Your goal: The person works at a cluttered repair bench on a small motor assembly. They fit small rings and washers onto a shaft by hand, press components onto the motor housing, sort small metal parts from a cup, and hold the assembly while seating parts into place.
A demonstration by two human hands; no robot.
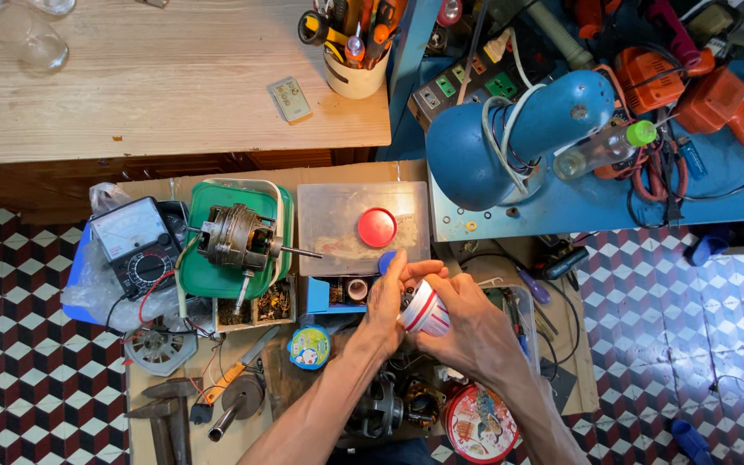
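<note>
Just below the centre of the head view, both hands close around a small white tube with red stripes (426, 310). The left hand (387, 301) grips its upper end, where a blue cap (387, 261) shows at the fingertips; the right hand (467, 323) wraps the tube's lower body. A red lid (377, 227) lies on the clear plastic box (329, 226) just above them.

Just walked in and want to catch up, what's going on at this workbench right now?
A person is working over a cluttered bench of motor parts. Both hands meet on a small white tube with red stripes: the right hand wraps around its body, while the left hand pinches its blue cap. Just behind sit a clear plastic box with a red lid on it, a motor on a green container, and an analogue meter.
</note>
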